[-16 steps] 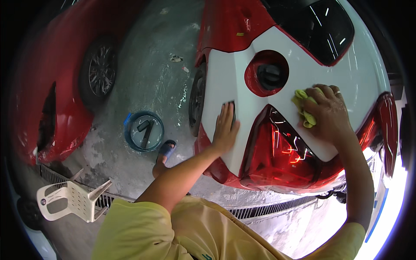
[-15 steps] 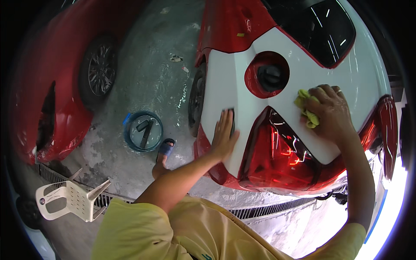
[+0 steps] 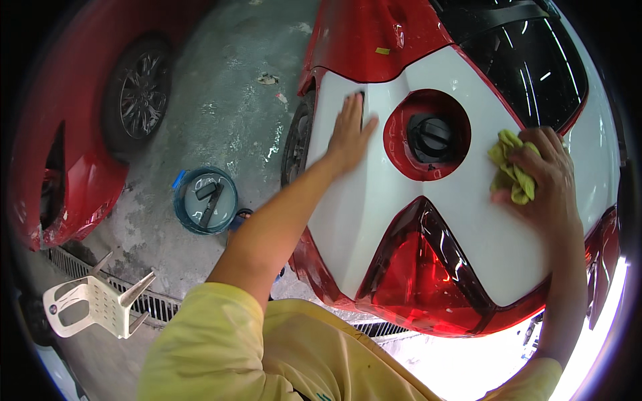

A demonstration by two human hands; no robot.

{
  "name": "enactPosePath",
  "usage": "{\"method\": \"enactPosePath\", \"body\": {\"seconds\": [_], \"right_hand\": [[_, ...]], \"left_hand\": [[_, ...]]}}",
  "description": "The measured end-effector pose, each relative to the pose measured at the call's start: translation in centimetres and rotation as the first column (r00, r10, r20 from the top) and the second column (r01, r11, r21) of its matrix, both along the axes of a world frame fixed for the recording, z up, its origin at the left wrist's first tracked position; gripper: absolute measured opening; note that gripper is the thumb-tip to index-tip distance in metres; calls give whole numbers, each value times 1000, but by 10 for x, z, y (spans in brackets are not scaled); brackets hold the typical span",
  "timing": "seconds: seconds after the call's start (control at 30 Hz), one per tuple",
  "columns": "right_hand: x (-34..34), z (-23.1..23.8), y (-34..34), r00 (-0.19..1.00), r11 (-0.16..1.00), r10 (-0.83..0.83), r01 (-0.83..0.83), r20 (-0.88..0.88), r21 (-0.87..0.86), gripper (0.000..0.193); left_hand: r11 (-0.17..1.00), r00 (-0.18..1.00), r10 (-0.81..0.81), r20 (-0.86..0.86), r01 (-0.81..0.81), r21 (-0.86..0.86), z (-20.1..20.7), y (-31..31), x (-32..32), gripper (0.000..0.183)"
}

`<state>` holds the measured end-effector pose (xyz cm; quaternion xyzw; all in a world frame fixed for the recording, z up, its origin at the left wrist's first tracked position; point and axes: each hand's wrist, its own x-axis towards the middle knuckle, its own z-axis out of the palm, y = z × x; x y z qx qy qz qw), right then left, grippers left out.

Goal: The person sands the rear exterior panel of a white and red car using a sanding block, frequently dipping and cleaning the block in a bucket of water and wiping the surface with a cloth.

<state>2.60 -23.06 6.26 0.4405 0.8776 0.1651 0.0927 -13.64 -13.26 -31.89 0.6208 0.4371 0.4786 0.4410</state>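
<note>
My left hand (image 3: 348, 144) presses flat on the dull white rear side panel (image 3: 461, 207) of a red car. A thin dark block (image 3: 363, 101) shows past its fingers, mostly hidden under the palm. Crumpled in my right hand (image 3: 547, 177) is a yellow-green cloth (image 3: 513, 164), held against the panel below the side window (image 3: 535, 67). Between the two hands lies a round red recess (image 3: 396, 137) with a black fuel cap (image 3: 432, 137) in it. The red tail light (image 3: 418, 267) sits nearer to me.
On the wet floor to the left stands a round bucket (image 3: 176, 208) of cloudy water with a dark handled tool (image 3: 210, 204) in it. A white plastic chair (image 3: 107, 304) is by a drain grate (image 3: 160, 309). Another red car (image 3: 87, 174) stands at the far left.
My left hand has slid forward along the panel with the dark block. My right hand and the cloth have shifted right. The whole view has moved a little.
</note>
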Motion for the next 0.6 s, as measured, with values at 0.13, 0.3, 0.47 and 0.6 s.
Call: {"method": "enactPosePath", "body": {"seconds": [0.13,0.3,0.47,0.6], "right_hand": [[9,-2,13,994,994,-107,108,21,-16,38],[0,-2,17,997,997,-80,80,-7,-17,35],[-3,-14,49,997,998,-58,57,59,21,40],[-11,-26,85,1000,999,2,-2,-6,43,41]], "left_hand": [[970,981,-188,-55,194,148,-5,-146,-20,101],[994,991,-91,-96,97,57,14,-5,-6,88],[995,989,-56,-135,67,78,20,-54,13,89],[971,978,-204,-50,209,115,22,-136,-18,85]]}}
